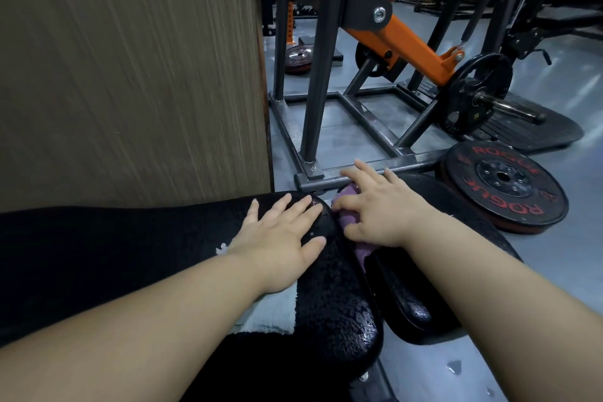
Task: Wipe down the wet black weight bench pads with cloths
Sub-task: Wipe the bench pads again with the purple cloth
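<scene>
A wet black bench pad (336, 297) covered in water beads runs across the lower middle. My left hand (280, 235) lies flat on its far end with fingers spread. A pale blue-white cloth (274, 310) lies on the pad, partly hidden under my left forearm. To the right, a second black pad (408, 300) sits lower. My right hand (378, 206) presses a purple cloth (359, 254) down in the gap between the two pads, fingers spread over it.
A brown panel wall (130, 75) stands at the left. A grey steel machine frame (346, 170) lies just beyond my hands. A black Rogue weight plate (504, 186) rests on the floor at right; an orange lever arm (408, 46) carries another plate behind.
</scene>
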{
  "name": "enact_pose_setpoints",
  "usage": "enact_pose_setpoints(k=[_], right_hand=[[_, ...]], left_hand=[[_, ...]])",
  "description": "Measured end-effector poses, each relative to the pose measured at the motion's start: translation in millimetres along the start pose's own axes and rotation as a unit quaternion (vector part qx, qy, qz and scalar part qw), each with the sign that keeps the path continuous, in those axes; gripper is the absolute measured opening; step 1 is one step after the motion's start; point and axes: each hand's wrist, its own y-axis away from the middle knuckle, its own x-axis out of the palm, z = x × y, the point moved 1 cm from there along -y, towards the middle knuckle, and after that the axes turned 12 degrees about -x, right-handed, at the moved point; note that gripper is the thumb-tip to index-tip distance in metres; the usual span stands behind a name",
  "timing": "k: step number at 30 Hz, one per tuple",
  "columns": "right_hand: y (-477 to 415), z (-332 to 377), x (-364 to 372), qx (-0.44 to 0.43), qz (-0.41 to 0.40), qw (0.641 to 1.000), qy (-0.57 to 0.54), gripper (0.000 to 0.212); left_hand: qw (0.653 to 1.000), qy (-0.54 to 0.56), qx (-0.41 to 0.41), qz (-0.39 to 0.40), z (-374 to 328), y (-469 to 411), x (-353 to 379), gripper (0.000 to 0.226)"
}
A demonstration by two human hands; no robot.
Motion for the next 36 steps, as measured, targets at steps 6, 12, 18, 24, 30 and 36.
enact_pose_setpoints(k=[6, 12, 18, 24, 30, 36], right_hand=[[18.3, 6.8, -9.9, 0.007, 0.103, 0.995, 0.012, 0.063], [23.3, 9.9, -14.5, 0.012, 0.13, 0.991, 0.025, 0.064], [-12.4, 1.5, -12.0, 0.034, 0.11, 0.993, 0.011, 0.057], [37.5, 11.4, -7.1, 0.018, 0.124, 0.992, -0.008, 0.063], [37.4, 6.9, -4.5, 0.022, 0.095, 0.995, -0.025, 0.057], [-23.9, -10.5, -5.6, 0.045, 0.092, 0.995, -0.006, 0.057]], left_hand=[[1.0, 0.008, 0.006, 0.0, 0.7, 1.1, -0.8, 0.06], [1.0, 0.01, 0.01, -0.006, 2.0, 0.1, -0.2, 0.06], [1.0, 0.008, 0.01, -0.006, 2.1, 2.0, 0.0, 0.06], [1.0, 0.003, 0.013, -0.001, 3.5, 0.9, -0.6, 0.06], [1.0, 0.002, 0.013, 0.001, 2.2, -0.5, -0.4, 0.058], [1.0, 0.004, 0.012, -0.009, 3.2, 0.3, 1.2, 0.06]])
